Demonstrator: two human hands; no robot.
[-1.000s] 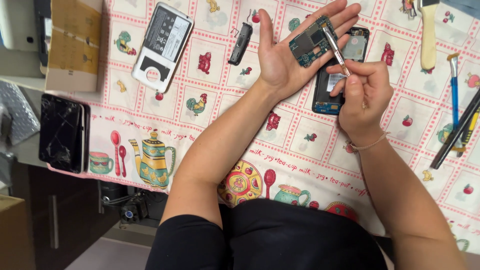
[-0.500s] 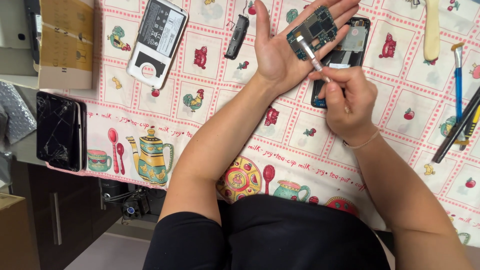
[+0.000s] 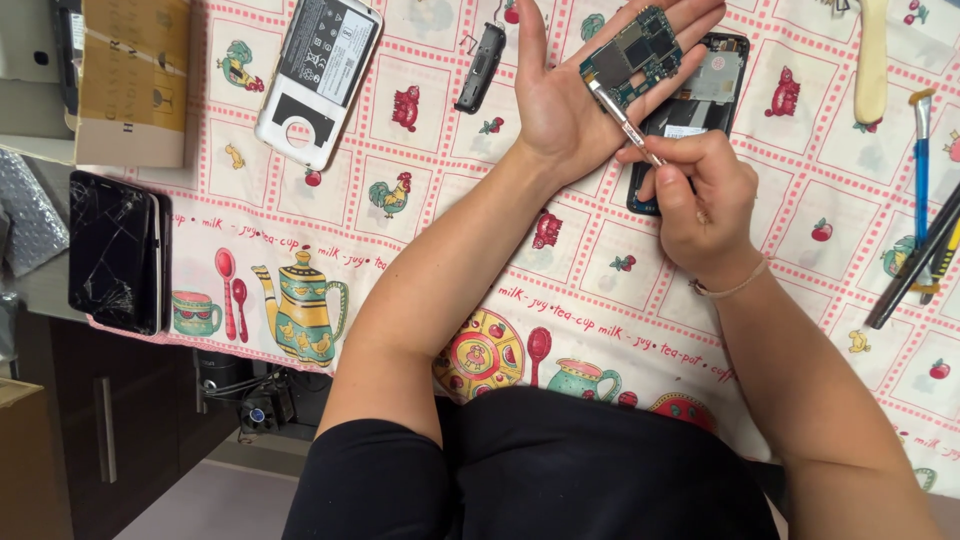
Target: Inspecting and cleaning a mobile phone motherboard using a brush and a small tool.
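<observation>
My left hand (image 3: 570, 90) lies palm up on the patterned tablecloth (image 3: 420, 250), fingers spread. A small dark circuit board (image 3: 632, 52) rests flat on its fingers. My right hand (image 3: 695, 205) pinches metal tweezers (image 3: 620, 115), whose tip touches the near end of the board. Under both hands lies an opened black phone body (image 3: 700, 95) with its insides showing.
A white phone back cover (image 3: 318, 75) and a small black part (image 3: 480, 68) lie left of my hands. A cracked phone (image 3: 112, 250) sits at the cloth's left edge by a cardboard box (image 3: 135, 75). Brushes and tools (image 3: 925, 220) and a pale handle (image 3: 872, 60) lie at the right.
The tweezers' tip has moved from the upper right of the board down to its near end, and my right hand has shifted slightly toward me.
</observation>
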